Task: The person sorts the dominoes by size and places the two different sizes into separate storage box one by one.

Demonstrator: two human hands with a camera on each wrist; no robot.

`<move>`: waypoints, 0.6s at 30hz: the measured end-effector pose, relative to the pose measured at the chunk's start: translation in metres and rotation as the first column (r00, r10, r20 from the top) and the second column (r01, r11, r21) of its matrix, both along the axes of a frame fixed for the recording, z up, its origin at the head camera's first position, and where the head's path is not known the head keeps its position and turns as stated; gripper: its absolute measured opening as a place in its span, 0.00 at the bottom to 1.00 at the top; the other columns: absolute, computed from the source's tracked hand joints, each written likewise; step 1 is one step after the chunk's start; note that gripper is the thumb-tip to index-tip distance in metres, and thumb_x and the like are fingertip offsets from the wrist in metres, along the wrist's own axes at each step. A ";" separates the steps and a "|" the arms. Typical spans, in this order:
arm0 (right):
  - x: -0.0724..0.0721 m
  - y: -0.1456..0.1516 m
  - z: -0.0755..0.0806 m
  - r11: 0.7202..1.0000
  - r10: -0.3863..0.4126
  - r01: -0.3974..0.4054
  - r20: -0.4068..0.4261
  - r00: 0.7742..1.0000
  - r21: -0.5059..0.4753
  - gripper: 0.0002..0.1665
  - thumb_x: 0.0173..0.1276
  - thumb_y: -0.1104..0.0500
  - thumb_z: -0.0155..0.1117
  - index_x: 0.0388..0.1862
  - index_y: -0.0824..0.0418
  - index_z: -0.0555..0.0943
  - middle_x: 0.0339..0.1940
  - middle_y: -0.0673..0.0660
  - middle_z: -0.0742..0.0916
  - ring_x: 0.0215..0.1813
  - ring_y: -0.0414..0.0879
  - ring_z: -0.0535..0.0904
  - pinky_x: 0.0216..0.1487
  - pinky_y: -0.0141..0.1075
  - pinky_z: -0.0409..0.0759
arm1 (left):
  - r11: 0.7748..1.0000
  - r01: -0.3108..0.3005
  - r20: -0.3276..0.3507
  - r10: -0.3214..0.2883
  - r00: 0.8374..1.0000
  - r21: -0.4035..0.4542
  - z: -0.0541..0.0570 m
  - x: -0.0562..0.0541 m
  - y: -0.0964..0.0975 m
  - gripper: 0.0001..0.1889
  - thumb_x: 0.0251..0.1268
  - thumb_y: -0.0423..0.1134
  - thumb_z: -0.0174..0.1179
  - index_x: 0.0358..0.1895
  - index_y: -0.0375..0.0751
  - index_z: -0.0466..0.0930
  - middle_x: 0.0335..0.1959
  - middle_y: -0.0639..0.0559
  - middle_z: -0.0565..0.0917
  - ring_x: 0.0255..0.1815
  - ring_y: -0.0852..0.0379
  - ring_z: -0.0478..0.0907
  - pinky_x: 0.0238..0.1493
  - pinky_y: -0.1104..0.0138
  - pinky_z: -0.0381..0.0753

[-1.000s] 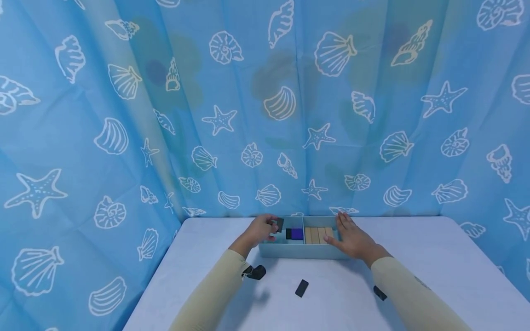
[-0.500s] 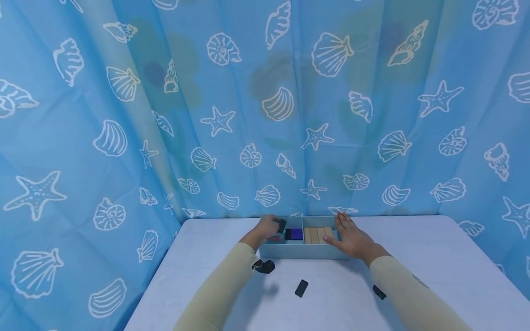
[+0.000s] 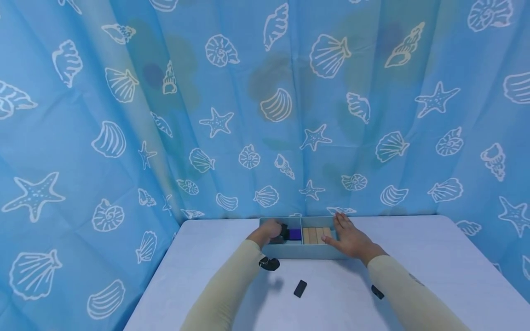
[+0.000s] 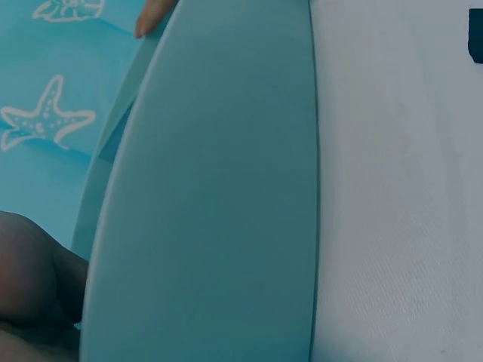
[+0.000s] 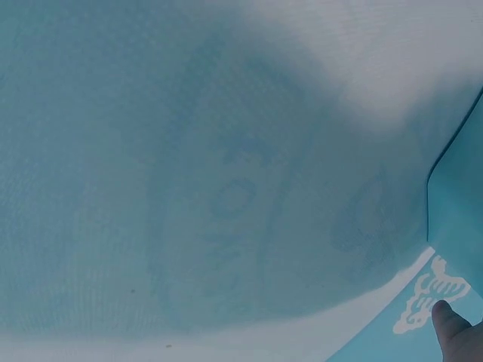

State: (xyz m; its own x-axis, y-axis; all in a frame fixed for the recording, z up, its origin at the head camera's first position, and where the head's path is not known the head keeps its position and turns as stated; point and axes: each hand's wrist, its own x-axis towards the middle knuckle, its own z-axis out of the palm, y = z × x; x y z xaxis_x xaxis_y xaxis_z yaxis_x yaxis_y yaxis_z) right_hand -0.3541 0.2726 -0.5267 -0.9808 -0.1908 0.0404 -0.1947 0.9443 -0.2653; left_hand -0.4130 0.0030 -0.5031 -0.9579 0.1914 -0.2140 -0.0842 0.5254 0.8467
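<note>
A light blue-grey box (image 3: 306,251) with two compartments stands at the table's back edge. My left hand (image 3: 269,231) reaches into its left compartment and pinches a small black block (image 3: 284,231), partly hidden by the fingers. Beside that block lies a purple block (image 3: 295,234). Several pale wooden blocks (image 3: 313,235) stand side by side in the right compartment. My right hand (image 3: 351,240) rests on the box's right end with fingers straight, its thumb over the wooden blocks. In the left wrist view the box's front wall (image 4: 219,188) hides most of the left hand (image 4: 30,279).
Another black block (image 3: 300,288) lies on the white tabletop (image 3: 323,308) in front of the box. A blue curtain (image 3: 248,115) with white shells and starfish hangs right behind the table and along its left side. A small dark device sits at each wrist.
My left hand has moved right and down into the left compartment, carrying the black block toward the purple one. My right hand has stayed on the box's right end.
</note>
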 end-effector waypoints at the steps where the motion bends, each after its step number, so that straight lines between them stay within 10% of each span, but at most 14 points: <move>1: 0.000 0.000 0.000 1.000 0.000 0.000 0.000 1.000 -0.002 0.62 0.66 0.23 0.41 0.76 0.73 0.47 0.78 0.70 0.50 0.77 0.65 0.42 0.72 0.59 0.49 | 1.000 -0.002 -0.011 0.002 1.000 -0.008 -0.002 -0.002 0.000 0.25 0.73 0.27 0.39 0.72 0.38 0.62 0.68 0.42 0.69 0.68 0.42 0.63 0.68 0.44 0.58; 18: 0.002 0.002 -0.001 0.999 0.031 -0.032 -0.026 0.999 -0.010 0.60 0.69 0.26 0.43 0.75 0.75 0.48 0.77 0.71 0.50 0.77 0.66 0.41 0.72 0.58 0.47 | 0.982 -0.065 0.011 0.068 0.998 -0.179 -0.006 -0.009 0.004 0.25 0.65 0.18 0.45 0.66 0.34 0.68 0.46 0.45 0.75 0.45 0.45 0.70 0.51 0.53 0.72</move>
State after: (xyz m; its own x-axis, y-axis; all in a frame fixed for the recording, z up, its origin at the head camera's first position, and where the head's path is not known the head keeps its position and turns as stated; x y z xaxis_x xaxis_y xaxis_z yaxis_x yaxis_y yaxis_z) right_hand -0.3522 0.2746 -0.5274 -0.9729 -0.2210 0.0676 -0.2311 0.9350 -0.2692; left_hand -0.4220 0.0068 -0.5089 -0.9632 0.0852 -0.2551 -0.1371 0.6605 0.7382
